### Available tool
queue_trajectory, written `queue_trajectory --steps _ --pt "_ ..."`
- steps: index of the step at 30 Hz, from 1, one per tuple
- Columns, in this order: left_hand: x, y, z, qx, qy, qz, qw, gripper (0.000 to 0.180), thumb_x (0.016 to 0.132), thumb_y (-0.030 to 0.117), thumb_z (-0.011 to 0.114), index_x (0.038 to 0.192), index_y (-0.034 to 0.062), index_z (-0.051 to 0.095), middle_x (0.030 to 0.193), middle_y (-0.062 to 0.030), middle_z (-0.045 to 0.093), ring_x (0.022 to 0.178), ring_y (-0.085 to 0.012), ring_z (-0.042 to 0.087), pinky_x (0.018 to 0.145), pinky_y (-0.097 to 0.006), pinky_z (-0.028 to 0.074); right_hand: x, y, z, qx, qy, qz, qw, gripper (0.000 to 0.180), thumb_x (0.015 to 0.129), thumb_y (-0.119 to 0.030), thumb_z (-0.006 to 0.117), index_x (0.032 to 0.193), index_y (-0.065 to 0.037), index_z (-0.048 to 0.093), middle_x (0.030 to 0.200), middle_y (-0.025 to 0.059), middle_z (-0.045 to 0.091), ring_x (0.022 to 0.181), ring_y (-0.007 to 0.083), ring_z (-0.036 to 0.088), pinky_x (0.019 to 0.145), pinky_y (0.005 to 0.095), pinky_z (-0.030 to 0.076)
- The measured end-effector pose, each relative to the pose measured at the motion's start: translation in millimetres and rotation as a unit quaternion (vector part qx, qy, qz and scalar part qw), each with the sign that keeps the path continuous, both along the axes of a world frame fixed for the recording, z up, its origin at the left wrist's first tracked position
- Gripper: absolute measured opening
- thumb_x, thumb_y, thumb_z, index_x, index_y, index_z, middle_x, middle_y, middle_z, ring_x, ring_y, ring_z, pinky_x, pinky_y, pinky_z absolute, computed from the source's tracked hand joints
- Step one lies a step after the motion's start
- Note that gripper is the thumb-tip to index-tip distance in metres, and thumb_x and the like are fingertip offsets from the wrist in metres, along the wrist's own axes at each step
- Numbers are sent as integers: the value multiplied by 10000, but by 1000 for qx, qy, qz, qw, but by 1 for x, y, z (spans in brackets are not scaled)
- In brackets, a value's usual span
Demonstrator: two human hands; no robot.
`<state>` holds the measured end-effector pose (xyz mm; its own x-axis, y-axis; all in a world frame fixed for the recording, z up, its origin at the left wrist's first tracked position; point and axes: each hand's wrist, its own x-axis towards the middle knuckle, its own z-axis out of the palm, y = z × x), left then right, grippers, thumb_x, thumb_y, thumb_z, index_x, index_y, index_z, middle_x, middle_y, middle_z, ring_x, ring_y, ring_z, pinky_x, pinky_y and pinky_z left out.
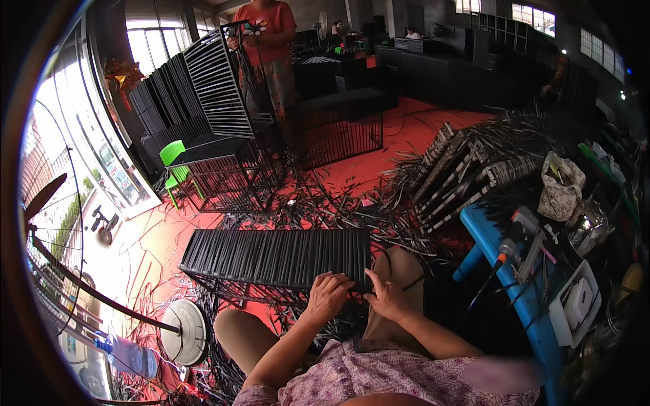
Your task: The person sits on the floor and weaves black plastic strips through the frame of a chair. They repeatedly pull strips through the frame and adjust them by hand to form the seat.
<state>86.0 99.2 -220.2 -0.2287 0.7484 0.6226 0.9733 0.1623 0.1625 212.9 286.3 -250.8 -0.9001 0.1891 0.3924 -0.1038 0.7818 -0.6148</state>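
Note:
A black wire grid panel (271,256) lies flat across my knees, stretching to the left. My left hand (327,296) grips its near edge with curled fingers. My right hand (382,296) pinches the same edge at the panel's right corner, close beside the left hand. What the fingertips hold beyond the edge is too small to tell.
A blue bench (497,247) with tools and a white box (575,302) stands at my right. Stacked black panels (460,169) and loose black offcuts (338,203) cover the red floor ahead. A person in an orange shirt (267,34) handles a panel (218,84) near assembled cages (338,125). A fan (183,331) stands lower left.

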Motion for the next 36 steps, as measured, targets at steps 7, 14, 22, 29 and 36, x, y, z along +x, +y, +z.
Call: queue_trajectory --steps 7,14,22,29,36 --pt "6 1 1 27 -5 6 1000 367 810 88 710 1173 138 700 1183 -22 676 1179 -214 634 1058 -432 448 3 0 4 4 13 7 1000 762 871 -135 747 1535 -82 377 774 148 673 716 360 684 724 463 552" --pt "4 -2 1 21 6 -5 1000 377 803 111 726 1178 146 707 1189 -20 681 1168 -218 641 1052 -432 456 9 5 14 38 -4 28 999 685 865 -73 734 1486 -69 443 822 148 702 752 348 701 716 462 549" --pt "-1 -5 -3 23 3 -18 1000 367 807 138 734 1173 148 715 1177 -17 688 1156 -212 648 1039 -428 462 11 7 13 153 71 30 985 534 861 -32 732 1369 -122 595 803 67 712 750 237 703 739 387 520" --pt "3 -4 4 19 -2 -10 1000 364 784 138 745 1147 124 714 1160 -35 680 1133 -236 640 1025 -434 449 8 9 12 185 139 28 972 440 899 -24 655 1318 -158 658 721 27 643 692 200 654 721 360 484" --pt "8 -3 9 1 -19 -21 1000 421 747 162 757 1157 103 684 1187 -57 659 1165 -257 615 1039 -464 420 11 8 15 184 143 31 972 412 893 -22 649 1283 -152 668 738 26 651 696 200 653 728 363 486"
